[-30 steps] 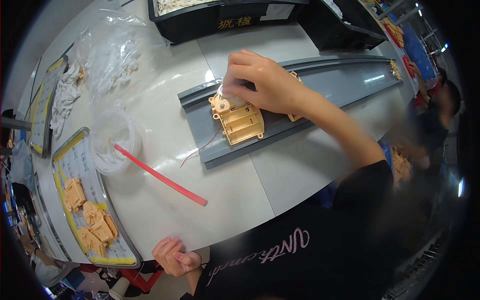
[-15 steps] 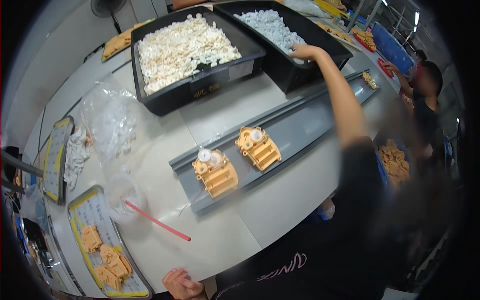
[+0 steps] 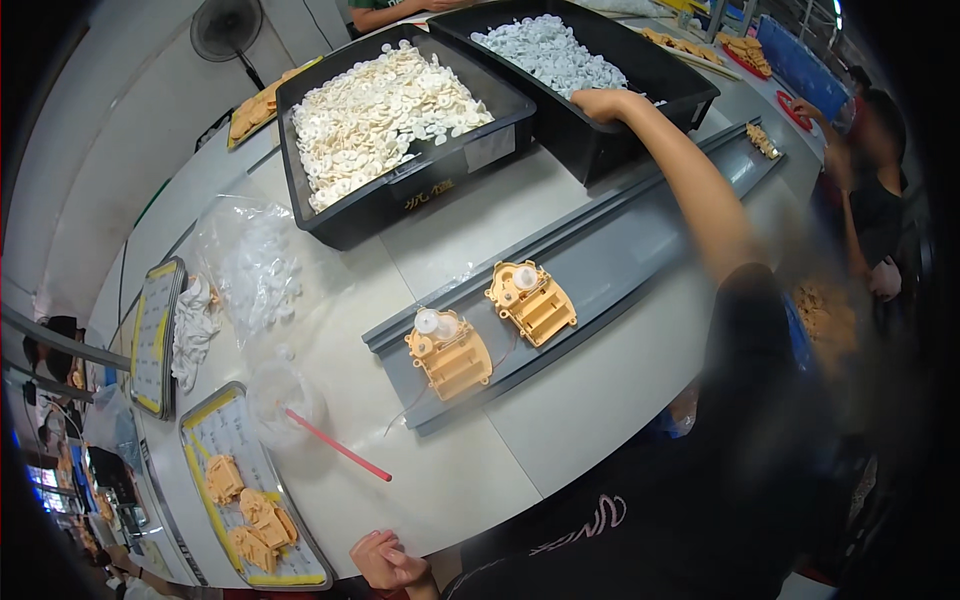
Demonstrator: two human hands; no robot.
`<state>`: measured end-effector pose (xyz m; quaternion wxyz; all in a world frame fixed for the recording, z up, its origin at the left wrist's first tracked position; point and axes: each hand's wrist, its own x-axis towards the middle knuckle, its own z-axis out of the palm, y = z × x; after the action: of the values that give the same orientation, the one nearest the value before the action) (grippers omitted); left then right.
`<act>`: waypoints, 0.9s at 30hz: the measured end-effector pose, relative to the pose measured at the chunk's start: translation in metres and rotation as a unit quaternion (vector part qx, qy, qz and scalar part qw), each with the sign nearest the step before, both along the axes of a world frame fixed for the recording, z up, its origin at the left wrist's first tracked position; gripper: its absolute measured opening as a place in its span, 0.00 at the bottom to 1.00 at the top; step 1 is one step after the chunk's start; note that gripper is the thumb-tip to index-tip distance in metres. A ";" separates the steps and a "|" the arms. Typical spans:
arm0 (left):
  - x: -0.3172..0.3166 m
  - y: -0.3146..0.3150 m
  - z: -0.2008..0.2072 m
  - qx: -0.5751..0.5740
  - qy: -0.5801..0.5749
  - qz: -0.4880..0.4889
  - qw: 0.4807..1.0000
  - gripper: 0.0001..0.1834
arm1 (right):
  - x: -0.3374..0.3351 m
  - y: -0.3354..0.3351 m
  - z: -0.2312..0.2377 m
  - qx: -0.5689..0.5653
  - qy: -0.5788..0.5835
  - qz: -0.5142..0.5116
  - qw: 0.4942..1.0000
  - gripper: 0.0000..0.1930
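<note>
My right arm reaches over a grey channel rail [image 3: 640, 220] into a black bin [image 3: 655, 115] of small pale blue plastic pieces [image 3: 545, 52]. Down inside its near wall is my right hand [image 3: 604, 104], its fingertips hidden. My left hand [image 3: 388, 560] rests at the table's near edge with curled fingers and nothing visible in them. On the rail's near end sit two tan plastic gearbox housings. The nearer housing [image 3: 448, 355] carries white gears and a thin wire; the farther housing [image 3: 532, 303] has one white gear on top.
Left of the blue pieces stands a black bin [image 3: 370, 215] of white plastic gears. A clear bag [image 3: 255, 265], a clear tub [image 3: 285, 400] with a red stick [image 3: 340, 447], and a tray [image 3: 318, 560] with tan housings lie at left. A co-worker [image 3: 880, 210] is at right.
The whole view has shifted, so the table's things appear farther right. My right hand has sunk lower, against the bin's near wall. My left hand stays at the table edge.
</note>
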<state>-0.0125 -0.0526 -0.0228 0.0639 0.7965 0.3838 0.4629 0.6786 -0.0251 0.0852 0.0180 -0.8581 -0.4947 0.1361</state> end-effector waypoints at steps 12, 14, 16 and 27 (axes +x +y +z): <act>-0.003 -0.003 0.001 -0.017 -0.018 -0.002 1.000 0.11 | -0.084 -0.070 0.052 0.456 0.264 -0.005 0.850 0.14; -0.003 -0.003 0.001 -0.006 -0.011 0.001 1.000 0.11 | -0.121 -0.072 0.050 0.454 0.290 0.010 0.843 0.15; -0.003 -0.001 0.001 -0.017 -0.010 0.006 1.000 0.11 | -0.159 -0.077 0.050 0.415 0.321 0.019 0.851 0.15; -0.001 0.001 0.000 0.012 -0.020 -0.016 1.000 0.10 | -0.237 -0.052 0.004 0.179 0.364 0.043 0.913 0.10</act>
<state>-0.0140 -0.0514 -0.0227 0.0694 0.7940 0.3642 0.4818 0.4414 -0.0774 0.0892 0.3447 -0.7091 -0.5066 0.3488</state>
